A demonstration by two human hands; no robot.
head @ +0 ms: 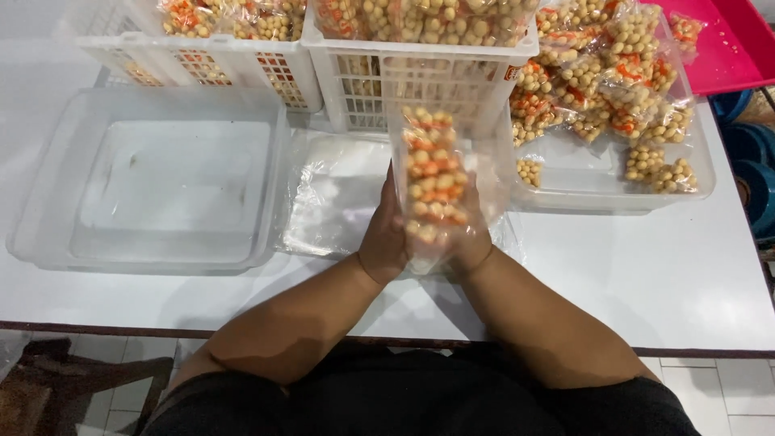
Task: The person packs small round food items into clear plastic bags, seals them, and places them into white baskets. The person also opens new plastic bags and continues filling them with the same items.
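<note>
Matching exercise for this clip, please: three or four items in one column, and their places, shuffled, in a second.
Things:
1. Clear bag of beige and orange snack balls
2. Large clear tub
3. Pink tray
4. Stack of flat clear bags

Places:
A. far right corner of the table
B. left of the table
C. held upright between both hands
D. lying flat behind the hands

Pairs: 1-C, 2-B, 3-A, 4-D

head view, steeply downward, close over white table [662, 274]
</note>
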